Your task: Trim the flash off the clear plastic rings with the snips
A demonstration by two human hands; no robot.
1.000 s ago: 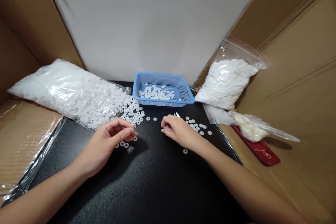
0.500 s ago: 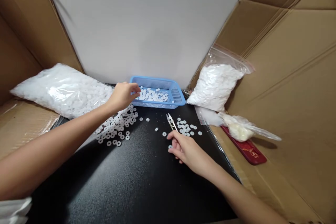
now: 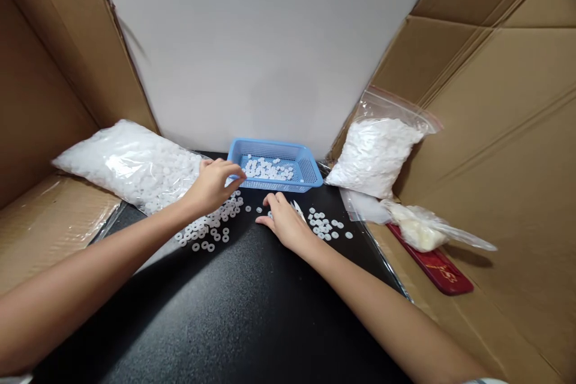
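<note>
My left hand [image 3: 216,183] is raised at the left end of a blue mesh basket [image 3: 310,183], thumb and forefinger pinched together. Whatever lies between those fingertips is too small to make out. Small white ring washers [image 3: 263,167] are scattered over the basket's floor. Over the black table, my right hand [image 3: 284,219] has thumb and fingers apart around a white piece [image 3: 270,214] that shows only in part. Metal thread snips [image 3: 299,210] lie just behind this hand, their handles hidden. A pile of ring washers [image 3: 211,228] spreads below my left hand.
A smaller group of washers [image 3: 324,227] lies right of the snips. A large clear bag of washers [image 3: 139,162] rests at left, and a zip bag of white pieces [image 3: 375,153] leans at right. Nearby are a small plastic bag [image 3: 420,231] and a red case [image 3: 443,270]. Cardboard walls [image 3: 504,150] flank the table.
My right hand has moved left and away from me, past the snips, and its fingers have spread. My left hand has lowered slightly at the basket's edge. The view has shifted a little.
</note>
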